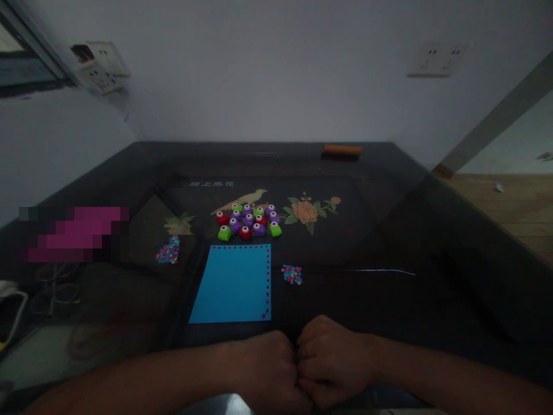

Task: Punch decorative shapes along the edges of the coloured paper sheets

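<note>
My left hand (270,369) and my right hand (332,360) rest as closed fists, knuckles touching, at the near edge of the dark glass table (389,230). Nothing shows inside either fist. Just beyond them lies a blue paper sheet (233,283) with a row of small punched holes along its top and right edges. Behind the sheet sits a cluster of several small craft punches (249,221) in red, green and purple. A little heap of coloured paper bits (292,274) lies right of the sheet, and another heap (169,250) lies to its left.
An orange-brown bar (342,150) lies at the table's far edge by the wall. Wall sockets (101,66) hang at upper left, another socket (438,59) at upper right. Cables and a white object (12,300) sit at far left. Wooden floor (510,207) shows on the right.
</note>
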Tool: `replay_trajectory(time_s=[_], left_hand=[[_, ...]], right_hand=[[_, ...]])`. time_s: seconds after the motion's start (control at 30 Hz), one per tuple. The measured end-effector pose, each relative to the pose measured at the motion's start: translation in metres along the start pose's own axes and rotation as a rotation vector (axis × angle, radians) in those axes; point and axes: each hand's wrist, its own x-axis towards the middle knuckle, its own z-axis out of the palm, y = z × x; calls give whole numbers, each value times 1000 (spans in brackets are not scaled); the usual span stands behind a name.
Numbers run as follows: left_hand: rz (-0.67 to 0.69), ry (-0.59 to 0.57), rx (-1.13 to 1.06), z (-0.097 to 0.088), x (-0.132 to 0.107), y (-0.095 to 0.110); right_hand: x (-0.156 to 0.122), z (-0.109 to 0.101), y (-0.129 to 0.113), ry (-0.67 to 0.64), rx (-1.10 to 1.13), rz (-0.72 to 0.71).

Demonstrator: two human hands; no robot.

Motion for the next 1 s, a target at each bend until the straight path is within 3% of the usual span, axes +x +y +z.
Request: replay_trajectory(time_s=[0.4, 0.73, 1.0], left_hand=[[-47, -19, -16, -8, 2, 3], [-36, 65, 4, -3, 0, 3], [-64, 100, 12, -6, 2, 2]], right_hand=[[0, -2, 0, -50, -84, -9], [0, -5, -1, -90, -136, -11], [2, -8, 0, 1, -125, 8]])
